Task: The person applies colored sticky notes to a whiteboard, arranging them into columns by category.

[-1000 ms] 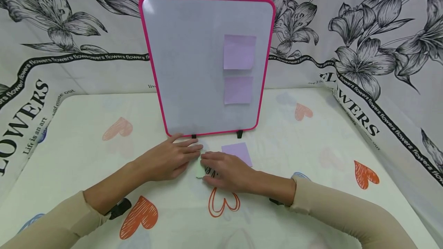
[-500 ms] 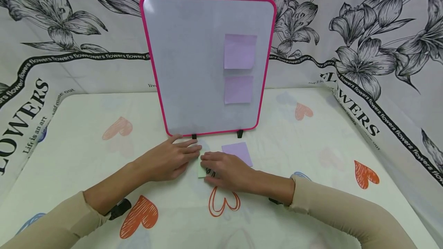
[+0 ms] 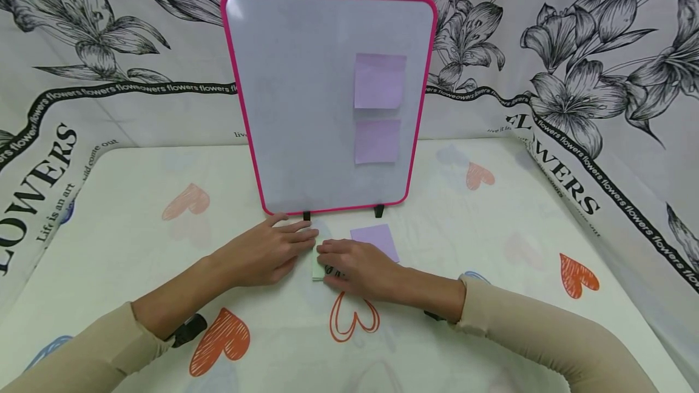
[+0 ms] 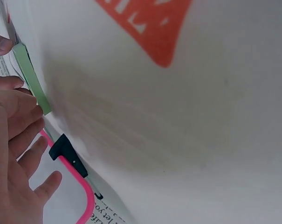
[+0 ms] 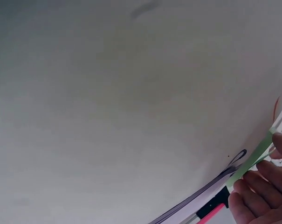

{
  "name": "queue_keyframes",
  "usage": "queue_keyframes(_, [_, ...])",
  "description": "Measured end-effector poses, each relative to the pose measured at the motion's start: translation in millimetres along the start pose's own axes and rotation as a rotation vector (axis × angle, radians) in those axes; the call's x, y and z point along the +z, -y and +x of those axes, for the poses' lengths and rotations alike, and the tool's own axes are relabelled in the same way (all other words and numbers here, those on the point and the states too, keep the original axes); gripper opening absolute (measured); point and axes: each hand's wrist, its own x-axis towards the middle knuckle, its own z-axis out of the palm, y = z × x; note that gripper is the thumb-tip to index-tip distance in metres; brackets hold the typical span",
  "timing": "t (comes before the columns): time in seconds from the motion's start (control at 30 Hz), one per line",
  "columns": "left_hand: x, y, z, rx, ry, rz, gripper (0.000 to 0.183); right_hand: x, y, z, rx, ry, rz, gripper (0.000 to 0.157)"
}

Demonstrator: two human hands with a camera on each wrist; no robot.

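A pad of light green sticky notes (image 3: 318,269) lies on the table below the whiteboard, with black lettering partly showing on it. My right hand (image 3: 360,268) covers most of the pad, its thumb at the near edge and fingers at the far one. In the right wrist view, that thumb and fingers hold the green pad (image 5: 257,156), and a thin green sheet edge shows by the thumb. From the left, my left hand (image 3: 273,252) reaches in with spread, fairly straight fingers. Its fingertips are right at the pad's side (image 4: 31,77) in the left wrist view.
A pink-framed whiteboard (image 3: 295,108) stands upright on black feet (image 3: 379,211) behind the hands. Two purple sticky notes, an upper note (image 3: 380,80) and a lower note (image 3: 377,142), are on its right side. Another purple note (image 3: 378,240) lies just beyond my right hand.
The green pad's visible edge has shifted slightly right and looks straighter than a second ago. My left fingertips have drawn back a little; otherwise the hands keep their places.
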Motion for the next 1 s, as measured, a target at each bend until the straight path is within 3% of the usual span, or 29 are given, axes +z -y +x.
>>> queue_keyframes(0.23, [-0.5, -0.1, -1.4, -0.005, 0.002, -0.015, 0.041, -2.8, -1.0, 1.5, -0.005, 0.030, 0.021, 0.027])
queue_keyframes(0.63, [-0.4, 0.6, -1.5, -0.002, -0.007, -0.009, 0.041, -6.5, -4.6, 5.6, -0.067, 0.021, 0.030, 0.012])
queue_keyframes(1.0, [0.5, 0.3, -2.3, -0.004, -0.015, -0.030, 0.042, -3.1, -2.9, 9.9, -0.149, -0.112, -0.053, 0.014])
